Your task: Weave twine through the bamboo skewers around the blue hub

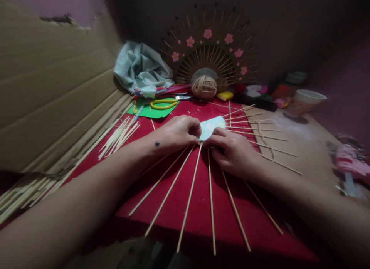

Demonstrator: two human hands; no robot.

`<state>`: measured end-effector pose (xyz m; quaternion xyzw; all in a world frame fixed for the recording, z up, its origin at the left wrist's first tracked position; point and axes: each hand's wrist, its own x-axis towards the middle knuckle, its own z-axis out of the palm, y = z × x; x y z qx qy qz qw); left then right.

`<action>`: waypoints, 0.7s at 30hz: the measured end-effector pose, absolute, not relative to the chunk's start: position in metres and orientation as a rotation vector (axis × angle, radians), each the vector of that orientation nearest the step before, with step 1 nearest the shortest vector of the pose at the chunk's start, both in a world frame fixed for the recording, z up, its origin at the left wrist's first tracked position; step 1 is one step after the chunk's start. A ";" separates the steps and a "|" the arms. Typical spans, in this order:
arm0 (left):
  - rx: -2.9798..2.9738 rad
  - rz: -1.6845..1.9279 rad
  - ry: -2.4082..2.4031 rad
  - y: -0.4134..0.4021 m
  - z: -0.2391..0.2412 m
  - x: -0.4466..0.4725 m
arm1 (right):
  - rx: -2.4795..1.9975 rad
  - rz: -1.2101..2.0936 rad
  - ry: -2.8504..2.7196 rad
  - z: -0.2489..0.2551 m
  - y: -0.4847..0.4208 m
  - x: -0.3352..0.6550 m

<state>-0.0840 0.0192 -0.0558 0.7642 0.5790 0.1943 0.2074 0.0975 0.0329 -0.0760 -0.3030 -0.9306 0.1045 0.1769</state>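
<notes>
A pale blue card disc (212,126) lies on a red sheet (199,199), with several thin wooden sticks (189,199) fanning out from under it like spokes. My left hand (178,132) rests on the disc's left edge, fingers curled and pinching at the stick ends. My right hand (231,151) presses down on the near right side of the disc, fingers over the sticks there. More sticks (257,134) radiate to the right beyond my right hand.
A finished stick fan with pink flowers (209,49) stands at the back behind a twine ball (204,86). Yellow-handled scissors (163,103) lie on green paper. Loose sticks (118,136) lie left beside a cardboard wall (49,91). A cup (306,99) and pink glue gun (351,165) sit right.
</notes>
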 end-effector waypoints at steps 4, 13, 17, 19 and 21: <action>2.082 0.542 1.593 0.018 -0.053 -0.085 | -0.862 0.302 -2.638 -0.076 0.034 0.097; 2.250 0.565 1.727 0.022 -0.065 -0.077 | -0.835 0.323 -2.602 -0.078 0.035 0.098; 2.248 0.549 1.737 0.022 -0.064 -0.078 | -0.845 0.365 -2.537 -0.080 0.037 0.099; 2.233 0.545 1.744 0.021 -0.064 -0.077 | -0.817 0.356 -2.544 -0.080 0.037 0.099; 2.208 0.547 1.744 0.021 -0.063 -0.077 | -0.793 0.337 -2.569 -0.079 0.037 0.099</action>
